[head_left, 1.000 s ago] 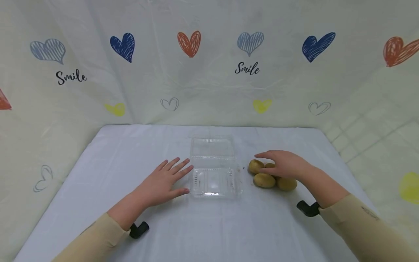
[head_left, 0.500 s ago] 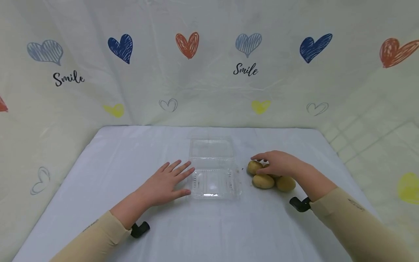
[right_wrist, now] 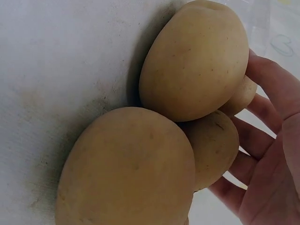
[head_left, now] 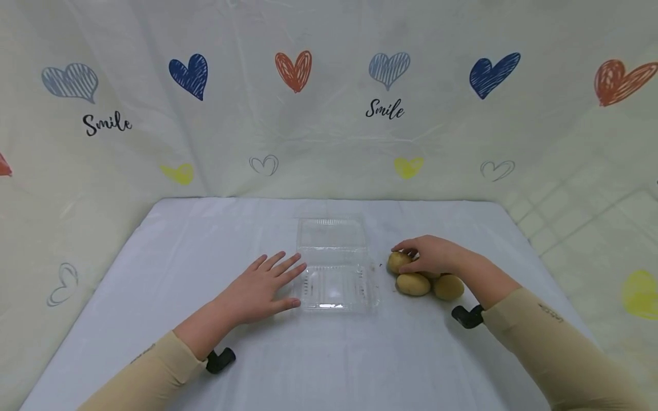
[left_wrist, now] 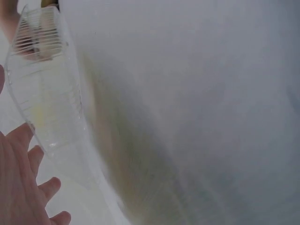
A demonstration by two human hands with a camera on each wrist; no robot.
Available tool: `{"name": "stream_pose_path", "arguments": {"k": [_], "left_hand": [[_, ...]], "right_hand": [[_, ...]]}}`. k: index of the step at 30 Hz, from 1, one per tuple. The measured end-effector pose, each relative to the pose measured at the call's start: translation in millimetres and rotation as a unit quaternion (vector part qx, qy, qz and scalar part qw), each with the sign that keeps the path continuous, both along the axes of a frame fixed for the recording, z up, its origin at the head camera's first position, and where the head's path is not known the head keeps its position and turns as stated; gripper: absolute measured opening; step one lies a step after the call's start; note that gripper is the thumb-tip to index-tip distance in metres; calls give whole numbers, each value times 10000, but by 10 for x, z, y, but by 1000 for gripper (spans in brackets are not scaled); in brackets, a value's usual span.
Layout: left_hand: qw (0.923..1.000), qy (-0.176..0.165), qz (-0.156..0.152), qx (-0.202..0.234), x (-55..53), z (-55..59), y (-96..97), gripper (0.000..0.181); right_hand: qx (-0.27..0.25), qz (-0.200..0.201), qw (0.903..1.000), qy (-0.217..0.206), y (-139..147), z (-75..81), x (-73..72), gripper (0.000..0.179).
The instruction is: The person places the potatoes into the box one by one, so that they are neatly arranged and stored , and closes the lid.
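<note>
A clear plastic clamshell container [head_left: 334,285] lies with its lid raised back in the middle of the table. Beside its left edge my left hand [head_left: 259,291] has fingers spread, the fingertips at the rim. To the right sits a cluster of several potatoes. My right hand [head_left: 437,254] reaches over it, thumb and fingers curled round the far-left potato [head_left: 397,262]. Nearer stand the front potato [head_left: 413,284] and the right potato [head_left: 449,287]; another is mostly under the hand. In the right wrist view the gripped potato [right_wrist: 241,96] is largely hidden behind a nearer potato [right_wrist: 194,61].
A white cloth covers the table [head_left: 308,365]. Behind it hangs a pale sheet [head_left: 329,131] printed with hearts and "Smile". Small dark crumbs lie between the container and the potatoes. Black camera mounts stick out below both wrists.
My right hand has shifted slightly left and its fingers and thumb have closed in round the far-left potato. The left hand stays at the container's edge.
</note>
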State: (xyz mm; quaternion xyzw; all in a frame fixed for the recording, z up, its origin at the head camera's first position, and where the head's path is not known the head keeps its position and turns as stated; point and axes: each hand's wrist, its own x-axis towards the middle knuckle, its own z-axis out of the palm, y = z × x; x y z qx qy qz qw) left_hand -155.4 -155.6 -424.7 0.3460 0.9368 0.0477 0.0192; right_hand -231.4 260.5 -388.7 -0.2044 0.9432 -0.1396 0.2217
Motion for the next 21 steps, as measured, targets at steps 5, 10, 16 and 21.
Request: {"name": "stream_pose_path", "arguments": {"k": [5,10,16,21], "left_hand": [[10000,-18,13,-29,9,2,2,81],[10000,-23,26,-24,10,-2,7,81],[10000,-3,12,-35,5,-3,17,81],[10000,27,-19,-17,-5,-14,18,81]], "right_hand": [[-90,54,9999,109,8,-15,-15,53],[-114,63,9996,260,-4,-50,-19,52],[-206,54,9986,475,-1,-42,-16,51],[-385,-94,9982,458,1,52,-11,53]]}}
